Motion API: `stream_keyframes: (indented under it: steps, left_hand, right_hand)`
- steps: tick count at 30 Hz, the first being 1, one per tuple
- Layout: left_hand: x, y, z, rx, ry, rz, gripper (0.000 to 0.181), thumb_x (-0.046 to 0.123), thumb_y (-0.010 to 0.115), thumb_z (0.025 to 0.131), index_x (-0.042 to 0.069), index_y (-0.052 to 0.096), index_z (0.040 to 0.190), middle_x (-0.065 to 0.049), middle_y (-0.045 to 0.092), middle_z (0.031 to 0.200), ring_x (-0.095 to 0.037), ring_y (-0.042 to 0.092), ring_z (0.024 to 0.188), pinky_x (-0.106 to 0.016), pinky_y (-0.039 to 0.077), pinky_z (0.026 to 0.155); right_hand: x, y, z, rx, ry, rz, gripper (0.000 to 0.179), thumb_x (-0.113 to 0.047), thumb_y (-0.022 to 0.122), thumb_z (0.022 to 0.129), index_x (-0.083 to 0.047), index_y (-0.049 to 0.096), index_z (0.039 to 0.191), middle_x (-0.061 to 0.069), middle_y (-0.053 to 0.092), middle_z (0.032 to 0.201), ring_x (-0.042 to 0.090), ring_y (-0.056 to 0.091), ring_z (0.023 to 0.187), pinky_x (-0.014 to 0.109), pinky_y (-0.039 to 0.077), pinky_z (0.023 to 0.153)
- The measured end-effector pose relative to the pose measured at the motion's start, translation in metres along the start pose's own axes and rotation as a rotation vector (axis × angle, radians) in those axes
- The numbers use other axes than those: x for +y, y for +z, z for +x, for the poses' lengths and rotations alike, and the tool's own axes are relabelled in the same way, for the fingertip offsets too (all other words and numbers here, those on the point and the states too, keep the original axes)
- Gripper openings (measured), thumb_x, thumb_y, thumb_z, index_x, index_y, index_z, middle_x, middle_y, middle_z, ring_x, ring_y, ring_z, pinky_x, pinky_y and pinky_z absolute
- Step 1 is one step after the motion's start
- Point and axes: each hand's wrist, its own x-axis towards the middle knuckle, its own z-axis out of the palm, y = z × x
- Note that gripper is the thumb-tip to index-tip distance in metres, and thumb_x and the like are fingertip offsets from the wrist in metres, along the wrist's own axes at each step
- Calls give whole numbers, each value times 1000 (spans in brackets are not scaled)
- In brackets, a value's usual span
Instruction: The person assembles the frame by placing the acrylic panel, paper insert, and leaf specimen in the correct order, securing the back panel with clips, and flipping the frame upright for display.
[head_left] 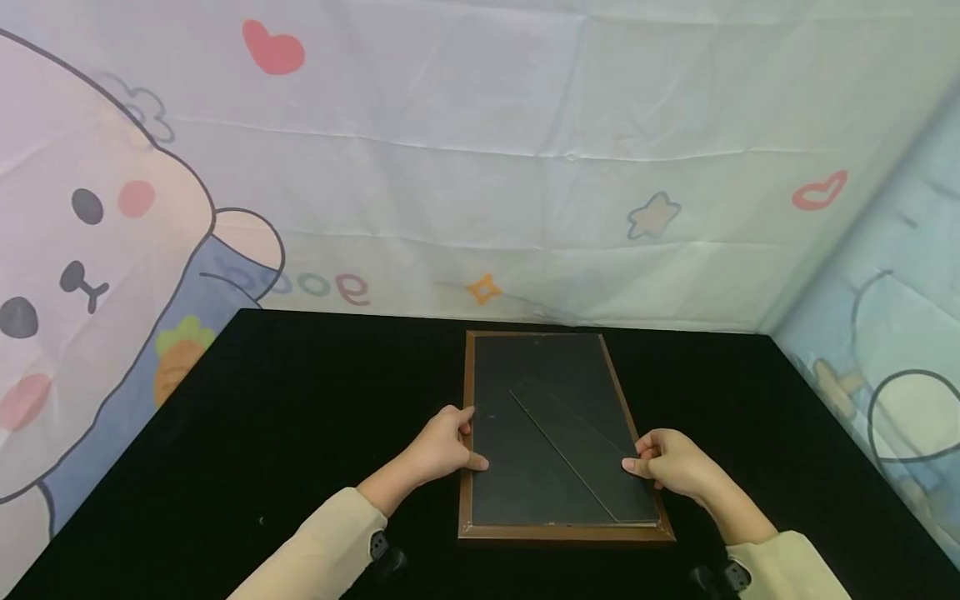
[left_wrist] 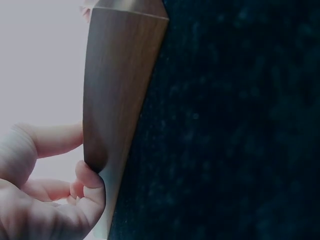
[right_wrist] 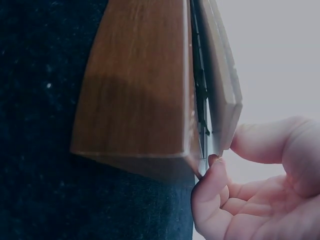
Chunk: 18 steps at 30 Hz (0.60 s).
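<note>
A brown wooden picture frame (head_left: 566,533) lies back side up, its dark backing board (head_left: 525,358) showing a slanting stand flap (head_left: 600,458). My left hand (head_left: 442,446) grips the frame's left side, thumb over the backing. In the left wrist view, bent fingers (left_wrist: 95,192) press the wooden side (left_wrist: 115,75). At the lower right edge, my right hand (head_left: 678,462) pinches the backing board between thumb and finger. The right wrist view has this board (right_wrist: 222,85) tilted up from the frame (right_wrist: 135,85), leaving a narrow gap with small dark tabs inside.
The frame lies on a black-covered table (head_left: 337,400). A pale printed cloth (head_left: 465,192) hangs behind the far edge, and another cloth (head_left: 907,333) hangs along the right side. Small dark devices (head_left: 378,546) sit at both cuffs.
</note>
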Motion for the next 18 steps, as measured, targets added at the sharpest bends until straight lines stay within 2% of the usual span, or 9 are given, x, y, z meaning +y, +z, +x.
stream_keyframes:
  steps: [7, 18]
  left_hand:
    - [0, 0, 0, -1, -24, -27, 86, 2, 79, 75, -14, 29, 143, -9, 38, 95, -16, 37, 67, -24, 35, 54]
    - [2, 1, -2, 2, -19, -57, 87, -1, 79, 75, -15, 27, 144, -9, 37, 94, -16, 36, 65, -23, 34, 53]
  right_hand:
    - [-2, 1, -2, 13, 3, -16, 35, -12, 69, 88, 13, 52, 106, 11, 53, 82, 20, 53, 71, 34, 49, 62]
    - [-9, 1, -8, 74, -4, -118, 39, -18, 75, 84, 12, 61, 103, 9, 63, 81, 18, 59, 66, 35, 52, 61]
